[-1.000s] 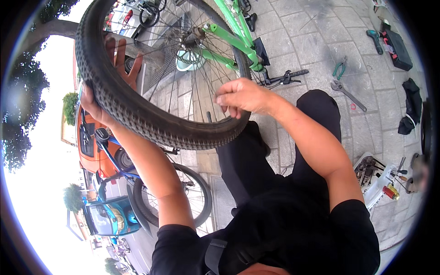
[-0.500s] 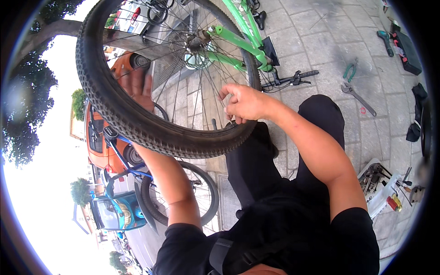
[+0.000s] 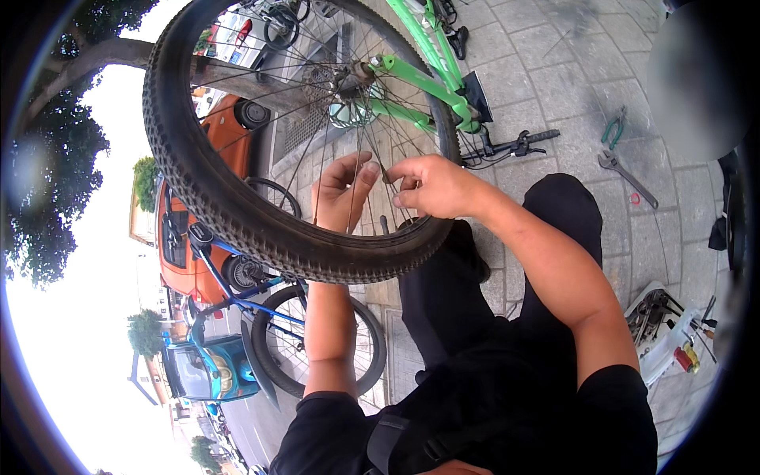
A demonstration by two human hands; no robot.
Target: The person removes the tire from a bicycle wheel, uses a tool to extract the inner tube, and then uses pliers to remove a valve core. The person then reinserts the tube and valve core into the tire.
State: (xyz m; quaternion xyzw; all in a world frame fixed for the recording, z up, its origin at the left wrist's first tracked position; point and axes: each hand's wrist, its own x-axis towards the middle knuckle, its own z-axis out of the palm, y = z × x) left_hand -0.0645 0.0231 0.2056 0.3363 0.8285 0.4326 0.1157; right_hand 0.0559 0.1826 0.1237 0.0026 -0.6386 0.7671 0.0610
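Observation:
A bicycle wheel with a knobby black tyre (image 3: 237, 237), spokes and a brake disc (image 3: 352, 111) is raised in front of me, attached to a green fork (image 3: 412, 75). My left hand (image 3: 343, 186) is behind the rim among the spokes, fingers curled and thumb tip raised. My right hand (image 3: 431, 186) is at the spokes just right of it, fingers bent in toward the left hand's fingertips. What either hand grips, if anything, is too small to make out.
Pliers (image 3: 613, 131), a wrench (image 3: 629, 178) and a white tray of tools (image 3: 665, 348) lie on paving at the right. A blue bicycle (image 3: 269, 313), orange car (image 3: 190, 261) and teal vehicle (image 3: 210, 364) stand at the left. A grey blur covers the upper right.
My left hand left the tyre and came inside the wheel beside my right hand, its spread fingers now curled. The wheel appears slightly lower and further right in view.

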